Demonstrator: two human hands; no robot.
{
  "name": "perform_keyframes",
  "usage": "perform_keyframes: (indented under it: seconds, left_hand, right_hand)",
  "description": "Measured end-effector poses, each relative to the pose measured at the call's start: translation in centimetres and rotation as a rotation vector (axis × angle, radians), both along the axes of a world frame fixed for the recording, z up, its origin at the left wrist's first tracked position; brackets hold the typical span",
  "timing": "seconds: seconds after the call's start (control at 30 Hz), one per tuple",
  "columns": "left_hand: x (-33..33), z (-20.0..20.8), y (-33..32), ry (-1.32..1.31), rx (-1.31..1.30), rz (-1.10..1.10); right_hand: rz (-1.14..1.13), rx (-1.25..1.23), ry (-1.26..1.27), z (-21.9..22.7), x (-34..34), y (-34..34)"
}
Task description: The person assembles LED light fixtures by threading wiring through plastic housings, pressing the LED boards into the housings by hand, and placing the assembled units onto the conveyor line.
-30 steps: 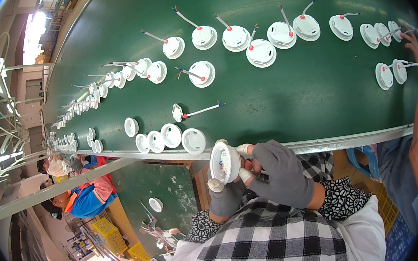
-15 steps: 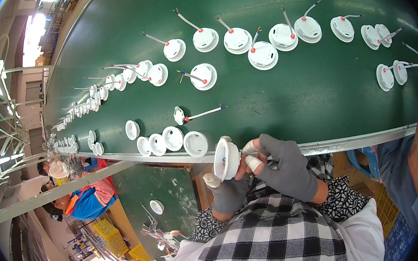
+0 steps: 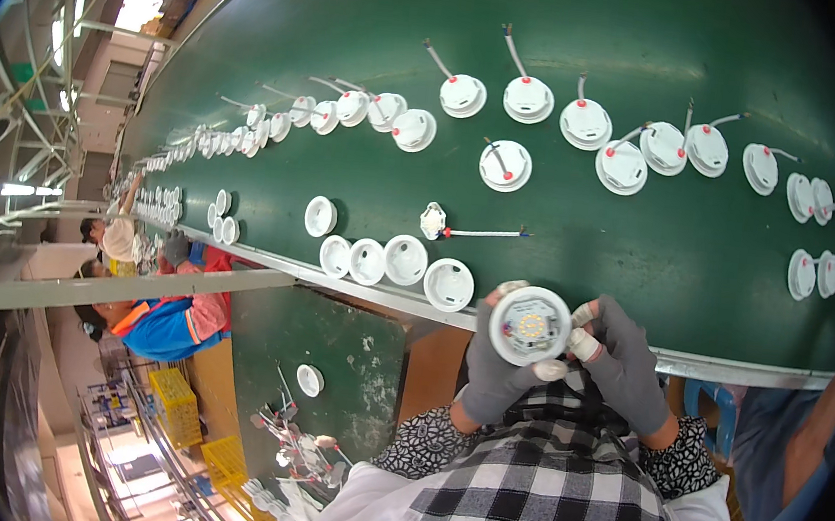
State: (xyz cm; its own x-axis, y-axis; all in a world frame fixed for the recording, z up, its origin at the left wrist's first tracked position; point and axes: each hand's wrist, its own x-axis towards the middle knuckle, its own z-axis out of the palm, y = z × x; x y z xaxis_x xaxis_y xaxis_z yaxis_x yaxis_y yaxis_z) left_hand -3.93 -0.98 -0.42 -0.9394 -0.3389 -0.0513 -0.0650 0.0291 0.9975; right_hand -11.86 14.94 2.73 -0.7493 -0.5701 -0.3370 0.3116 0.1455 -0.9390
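Note:
A round white LED downlight [image 3: 531,324] faces up in front of me, its yellow-dotted LED board and some wires showing inside the rim. My left hand [image 3: 497,377], in a grey fingerless glove, grips it from the left and below. At its right rim, the taped fingertips of my right hand [image 3: 624,363] are closed against the edge. Beyond, on the green bench, lies a small white wired part [image 3: 432,221] with a grey cable. Empty white lamp cups [image 3: 449,285] stand in a row at the bench's near edge, left of my hands.
Several wired white lamps [image 3: 505,165] are spread across the green bench [image 3: 581,236], running far left. A lower green table [image 3: 366,376] holds a white cup [image 3: 309,381] and a heap of wired parts [image 3: 304,451]. Co-workers sit at left; another person's arm [image 3: 818,435] is at right.
The downlight has turned from side-on to face up, showing its LED board, and moved right. My left hand now cups its left side. The whole view has shifted.

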Motion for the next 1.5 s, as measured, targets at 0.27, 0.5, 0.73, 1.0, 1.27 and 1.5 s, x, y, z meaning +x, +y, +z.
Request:
perform_keyframes:
  seconds: [0.27,0.5,0.73,1.0,1.27,1.5]
  left_hand:
    - [-0.9,2.3,-3.7,-0.095,-0.456,-0.249]
    - [-0.7,1.0,-10.7,-0.220,-1.205,0.185]
    - [-0.8,-1.3,-11.7,-0.384,-1.331,0.244]
    - [-0.6,-1.1,-13.2,-0.329,-1.287,0.090]
    - [0.7,2.6,-13.4,-0.261,-1.269,0.102]
    - [12.8,2.3,-21.2,-0.594,-1.477,0.467]
  right_hand:
    - [-0.109,0.048,0.078,-1.7,0.2,0.6]
    - [-0.219,0.027,0.037,-2.5,0.1,1.3]
    - [-0.181,-0.007,0.045,-1.5,0.2,0.8]
    - [-0.201,-0.010,0.058,-1.3,0.8,0.4]
    - [-0.147,0.026,0.147,-0.9,0.6,-0.7]
    - [-0.176,0.069,0.207,-0.4,0.6,-0.4]
